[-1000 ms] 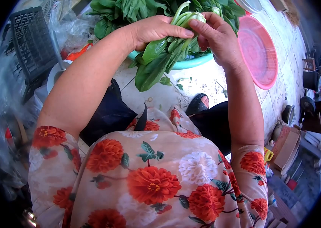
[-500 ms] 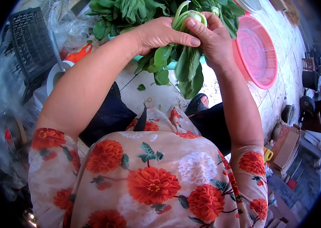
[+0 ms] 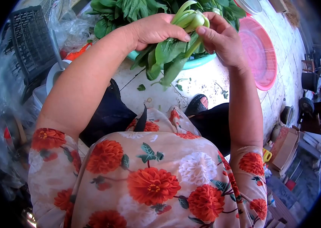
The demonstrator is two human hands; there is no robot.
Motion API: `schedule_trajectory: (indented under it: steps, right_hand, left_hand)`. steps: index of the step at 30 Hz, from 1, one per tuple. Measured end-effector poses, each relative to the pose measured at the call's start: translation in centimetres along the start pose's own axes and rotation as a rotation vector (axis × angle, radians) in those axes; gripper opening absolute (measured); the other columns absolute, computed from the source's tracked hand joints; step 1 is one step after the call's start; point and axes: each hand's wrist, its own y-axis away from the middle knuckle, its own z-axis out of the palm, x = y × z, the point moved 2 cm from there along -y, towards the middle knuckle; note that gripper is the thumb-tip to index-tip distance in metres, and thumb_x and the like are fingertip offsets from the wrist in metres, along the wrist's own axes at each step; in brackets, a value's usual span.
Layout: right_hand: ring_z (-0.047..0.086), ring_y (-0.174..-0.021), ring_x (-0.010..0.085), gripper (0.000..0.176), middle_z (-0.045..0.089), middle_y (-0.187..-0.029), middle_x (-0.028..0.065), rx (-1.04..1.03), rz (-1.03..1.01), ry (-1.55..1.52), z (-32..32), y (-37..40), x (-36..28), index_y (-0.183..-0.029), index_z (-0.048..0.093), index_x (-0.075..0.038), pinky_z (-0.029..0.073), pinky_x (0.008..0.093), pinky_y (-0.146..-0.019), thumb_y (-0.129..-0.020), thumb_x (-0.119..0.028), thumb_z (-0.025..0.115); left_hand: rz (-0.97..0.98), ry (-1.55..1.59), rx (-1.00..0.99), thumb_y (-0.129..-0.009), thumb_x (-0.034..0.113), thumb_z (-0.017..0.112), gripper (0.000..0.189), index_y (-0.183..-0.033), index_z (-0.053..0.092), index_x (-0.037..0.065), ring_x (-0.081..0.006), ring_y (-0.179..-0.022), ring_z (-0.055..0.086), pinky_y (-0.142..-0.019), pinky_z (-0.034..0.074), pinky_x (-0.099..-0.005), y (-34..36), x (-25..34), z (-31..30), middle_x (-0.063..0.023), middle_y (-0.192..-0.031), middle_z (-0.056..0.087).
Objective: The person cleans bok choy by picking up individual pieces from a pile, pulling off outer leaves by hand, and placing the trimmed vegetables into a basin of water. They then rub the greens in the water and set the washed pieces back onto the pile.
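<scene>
My left hand (image 3: 156,30) is wrapped round a head of leafy greens (image 3: 190,19), with pale stems and the base end pointing up and wide leaves hanging below. At its right side my right hand (image 3: 221,41) is closed, thumb and fingers pinching at an outer leaf stalk (image 3: 194,47). That stalk slants away from the rest of the head, its leaf hanging down to the left. Directly behind both hands, a heap of similar greens (image 3: 137,11) rests over a teal basin (image 3: 202,62).
A pink basin (image 3: 265,57) stands on the tiled floor to the right. Leaf scraps (image 3: 141,87) lie near my feet. On the left are a dark plastic crate (image 3: 33,41), clear plastic bags and an orange bag (image 3: 77,52). Cardboard (image 3: 286,150) and clutter line the right side.
My right hand has moved slightly right and down. An outer stalk now stands apart from the head, and the leaves have swung left, uncovering more of the teal basin's rim and the floor.
</scene>
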Motion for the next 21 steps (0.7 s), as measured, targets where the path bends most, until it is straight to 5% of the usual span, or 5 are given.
schedule_trajectory:
  steps: [5, 8, 10, 13, 21]
  right_hand:
    - [0.052, -0.059, 0.0054, 0.02, 0.058, -0.078, -0.003, 0.001, 0.053, 0.32, -0.9, 0.5, -0.2, -0.105, 0.058, -0.004, 0.042, 0.0202, -0.052, -0.087, -0.009, 0.064]
    - [0.061, -0.069, 0.0096, 0.016, 0.062, -0.073, 0.0032, 0.215, -0.019, 1.058, -1.8, 0.8, -1.1, -0.095, 0.062, 0.0, 0.048, 0.0244, -0.061, -0.083, -0.01, 0.06]
    - [0.062, -0.065, 0.0107, 0.017, 0.063, -0.071, 0.0063, 0.266, -0.011, 1.039, -2.3, 0.6, -1.3, -0.093, 0.062, 0.0, 0.048, 0.0254, -0.058, -0.081, -0.012, 0.06]
    - [0.058, -0.051, 0.0107, 0.019, 0.061, -0.069, 0.0046, 0.358, 0.102, 0.498, -1.5, 1.2, -1.8, -0.096, 0.062, 0.001, 0.047, 0.025, -0.048, -0.081, -0.01, 0.058]
    - [0.057, -0.053, 0.0106, 0.017, 0.06, -0.069, 0.0041, 0.316, 0.074, 0.141, 0.6, 0.5, -1.5, -0.094, 0.063, 0.001, 0.047, 0.024, -0.049, -0.084, -0.012, 0.059]
  left_hand:
    - [-0.019, -0.306, 0.006, -0.079, 0.017, 0.07, 0.043, -0.116, 0.057, -0.001, -0.0163, -0.087, 0.064, -0.081, 0.051, -0.0293, -0.1, -0.4, -1.1, -0.0097, -0.098, 0.066]
    - [-0.047, -0.551, 0.009, -0.08, 0.022, 0.071, 0.048, -0.119, 0.055, -0.002, -0.018, -0.089, 0.062, -0.081, 0.048, -0.03, -0.1, -0.4, -2.4, -0.0107, -0.102, 0.065]
    - [-0.054, -0.577, 0.207, -0.079, 0.023, 0.071, 0.05, -0.119, 0.054, -0.002, -0.0169, -0.094, 0.06, -0.083, 0.047, -0.0299, 0.3, -0.1, -2.9, -0.0109, -0.105, 0.063]
    - [-0.013, -0.442, 0.161, -0.081, 0.024, 0.069, 0.051, -0.125, 0.052, 0.003, -0.0144, -0.102, 0.052, -0.093, 0.042, -0.0311, 0.2, -0.3, -2.2, -0.0057, -0.111, 0.057]
    - [-0.082, -0.11, -0.031, -0.08, 0.015, 0.072, 0.051, -0.126, 0.052, 0.005, -0.0143, -0.104, 0.056, -0.093, 0.044, -0.0304, 0.1, -1.0, 1.0, -0.0057, -0.112, 0.061]
